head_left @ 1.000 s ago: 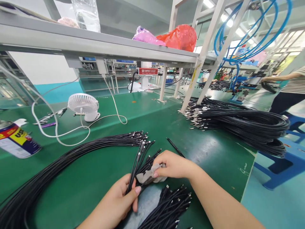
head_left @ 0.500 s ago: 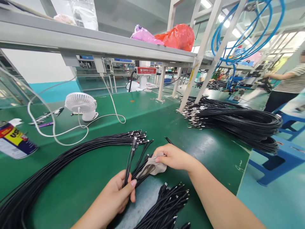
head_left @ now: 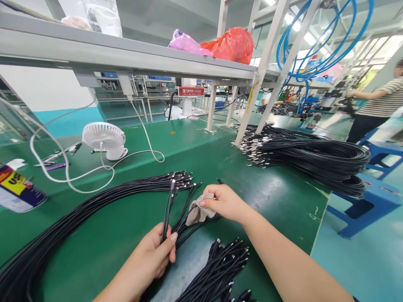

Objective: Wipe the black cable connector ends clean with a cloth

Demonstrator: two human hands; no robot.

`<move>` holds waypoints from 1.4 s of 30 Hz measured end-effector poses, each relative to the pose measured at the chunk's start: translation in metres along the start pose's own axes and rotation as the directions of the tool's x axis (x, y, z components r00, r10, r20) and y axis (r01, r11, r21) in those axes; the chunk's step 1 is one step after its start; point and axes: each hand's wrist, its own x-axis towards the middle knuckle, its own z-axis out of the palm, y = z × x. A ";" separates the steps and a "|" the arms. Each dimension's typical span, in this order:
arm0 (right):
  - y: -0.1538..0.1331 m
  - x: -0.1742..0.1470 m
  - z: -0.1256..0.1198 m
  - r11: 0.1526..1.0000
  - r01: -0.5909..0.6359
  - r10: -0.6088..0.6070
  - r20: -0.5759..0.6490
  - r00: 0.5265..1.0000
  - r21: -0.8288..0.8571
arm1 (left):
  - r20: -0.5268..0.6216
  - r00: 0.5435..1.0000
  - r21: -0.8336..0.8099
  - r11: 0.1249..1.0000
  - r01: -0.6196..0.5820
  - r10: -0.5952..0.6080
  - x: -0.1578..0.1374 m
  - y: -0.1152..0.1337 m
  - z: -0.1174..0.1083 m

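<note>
Several black cables [head_left: 166, 218] are gripped in my left hand [head_left: 154, 253], some pointing up and others fanning to the right. My right hand [head_left: 225, 202] pinches a greyish cloth [head_left: 199, 209], which is folded around part of the cables to the right of my left hand. Under the cloth, the cable ends are partly hidden. Below my hands lies a bundle of black cables [head_left: 217, 268] with metal-tipped connectors. Behind my left hand, a long curved cable bundle [head_left: 103, 199] rests on the green table [head_left: 270, 235].
A white fan [head_left: 105, 138] with a looping white cord and a spray can [head_left: 20, 188] stand at left. A large coiled cable pile [head_left: 308, 155] lies at right by shelf posts. Blue stools [head_left: 374, 201] sit beside the table edge. A person in a striped top [head_left: 382, 100] works beyond.
My right hand has drawn the cloth slightly along the cables, so more of them shows between cloth and left hand. My left hand keeps its grip. The view has shifted slightly.
</note>
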 end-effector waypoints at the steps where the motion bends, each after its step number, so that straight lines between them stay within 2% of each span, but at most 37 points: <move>1: 0.000 0.000 0.001 0.998 -0.002 0.003 -0.006 1.000 0.058 | -0.002 1.000 0.003 1.000 0.004 -0.004 0.000 0.000 0.000; 8: 0.004 -0.002 0.002 0.951 0.037 -0.061 0.066 0.996 0.308 | 0.049 0.996 0.031 0.997 0.069 -0.070 -0.006 0.017 0.007; 12: 0.002 -0.002 0.000 0.940 0.066 -0.099 0.082 0.992 0.336 | 0.065 0.993 0.035 0.994 0.101 -0.103 -0.010 0.021 0.010; 14: 0.001 -0.002 -0.001 0.964 0.110 -0.123 0.037 0.992 0.242 | 0.072 0.991 0.041 0.993 0.106 -0.109 -0.012 0.021 0.010; 17: -0.001 -0.005 0.000 0.980 0.197 -0.197 -0.043 0.979 -0.014 | 0.069 0.990 0.050 0.992 0.117 -0.121 -0.013 0.022 0.011; 20: -0.002 -0.007 0.002 0.917 0.320 -0.347 -0.078 0.935 -0.239 | 0.077 0.989 0.053 0.991 0.122 -0.126 -0.013 0.023 0.012; 23: -0.002 -0.007 0.005 0.814 0.440 -0.499 -0.067 0.864 -0.380 | 0.094 0.987 0.055 0.990 0.128 -0.133 -0.012 0.023 0.012; 26: 0.000 -0.005 0.007 0.745 0.491 -0.577 -0.065 0.814 -0.452 | 0.088 0.987 0.046 0.991 0.128 -0.132 -0.011 0.021 0.011; 28: 0.001 -0.005 0.008 0.726 0.493 -0.593 -0.074 0.802 -0.479 | 0.091 0.987 0.037 0.991 0.129 -0.132 -0.011 0.019 0.010; 35: -0.002 -0.005 0.010 0.719 0.482 -0.593 -0.081 0.801 -0.500 | 0.111 0.987 0.011 0.993 0.117 -0.117 -0.013 0.022 0.011; 40: -0.004 -0.006 0.009 0.699 0.513 -0.633 -0.097 0.768 -0.498 | 0.129 0.984 0.006 0.992 0.125 -0.124 -0.011 0.021 0.009; 42: -0.004 -0.008 0.009 0.707 0.501 -0.616 -0.088 0.783 -0.499 | 0.134 0.982 0.004 0.991 0.131 -0.130 -0.010 0.019 0.009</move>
